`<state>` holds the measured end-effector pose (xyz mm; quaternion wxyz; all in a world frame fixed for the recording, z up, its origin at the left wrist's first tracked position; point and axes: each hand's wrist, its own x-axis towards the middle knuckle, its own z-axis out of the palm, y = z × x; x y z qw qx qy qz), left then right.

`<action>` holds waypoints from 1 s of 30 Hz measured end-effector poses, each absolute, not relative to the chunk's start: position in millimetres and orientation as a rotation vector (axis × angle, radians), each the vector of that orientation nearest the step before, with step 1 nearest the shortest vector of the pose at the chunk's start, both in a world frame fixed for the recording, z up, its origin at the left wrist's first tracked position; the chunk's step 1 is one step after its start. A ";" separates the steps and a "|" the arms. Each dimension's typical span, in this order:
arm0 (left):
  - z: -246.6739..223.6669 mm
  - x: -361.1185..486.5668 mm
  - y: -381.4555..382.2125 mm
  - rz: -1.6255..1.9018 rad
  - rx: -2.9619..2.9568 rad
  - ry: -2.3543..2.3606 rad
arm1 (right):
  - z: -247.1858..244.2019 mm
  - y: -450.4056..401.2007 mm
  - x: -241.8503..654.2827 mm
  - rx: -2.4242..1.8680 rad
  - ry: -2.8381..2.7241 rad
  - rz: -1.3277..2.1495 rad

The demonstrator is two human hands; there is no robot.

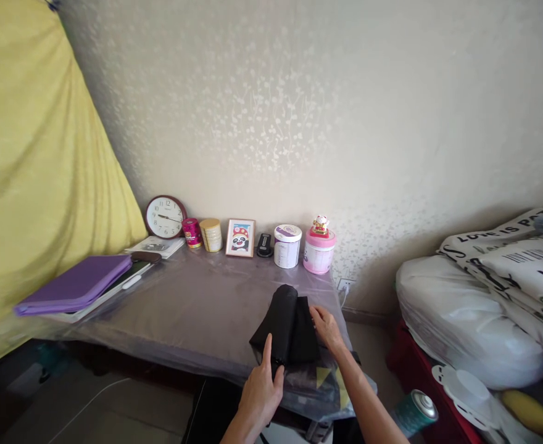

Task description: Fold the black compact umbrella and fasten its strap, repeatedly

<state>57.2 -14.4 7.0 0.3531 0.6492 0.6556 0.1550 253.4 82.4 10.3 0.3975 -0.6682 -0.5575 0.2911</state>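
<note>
A black folding umbrella or rolled black bundle (284, 324) lies at the near right part of the plastic-covered table (197, 308), with loose black fabric spread on both sides of its thicker roll. My left hand (260, 391) is at the near end of the roll, thumb and forefinger apart on either side of it. At the right edge of the black fabric, my right hand (327, 327) has its fingers closed on the cloth.
Along the wall stand a clock (165, 217), tins, a panda picture (240, 238), a white tub (287, 246) and a pink tub (319, 253) with a figurine. A purple folder (77, 283) lies left. Bags (466, 320) and a spray can (414, 412) are right.
</note>
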 end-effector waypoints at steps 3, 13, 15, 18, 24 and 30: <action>6.2 57.8 -13.4 0.386 1.685 1.711 | 9.8 84.5 249.6 -1.706 -1.436 0.749; 2.5 51.9 -13.0 0.473 1.623 1.586 | 8.5 93.8 229.0 -1.744 -1.504 0.731; 0.9 50.4 -11.9 0.492 1.570 1.528 | 11.8 94.6 221.9 -1.726 -1.482 0.787; -1.5 49.1 -10.0 0.517 1.536 1.491 | 17.5 96.2 208.4 -1.687 -1.444 0.868; 0.1 47.2 -6.7 0.513 1.532 1.516 | 23.2 101.8 184.6 -1.640 -1.417 0.952; 0.2 45.3 -5.1 0.469 1.588 1.526 | 20.1 108.1 173.7 -1.654 -1.488 0.948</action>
